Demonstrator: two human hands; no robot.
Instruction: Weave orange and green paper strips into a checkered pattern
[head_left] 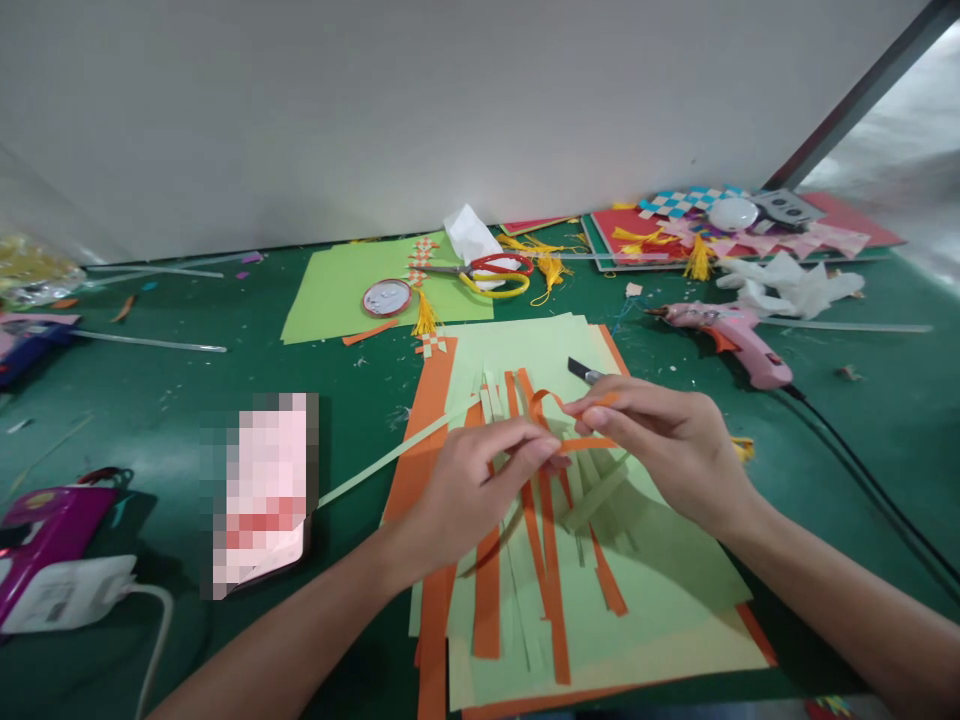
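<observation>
Pinched between the fingertips of my left hand (499, 480) and my right hand (660, 440) is an orange paper strip (589, 444), looped over near the right fingers. Both hands are closed on it, above a stack of light green paper (660, 620) with orange sheets under it. Several loose orange strips (553, 600) and pale green strips (517, 610) lie across the stack beneath my hands. One long green strip (382, 462) reaches left toward a phone. Just beyond my right hand lies a craft knife (583, 371), its handle partly hidden.
A phone (262, 490) and a purple device with a white plug (67, 595) lie left. Scissors (487, 272) and a round tin lid (387, 297) rest on bright green paper (322, 290). A pink glue gun (739, 340) with a black cord lies right. A wall (375, 110) closes the back.
</observation>
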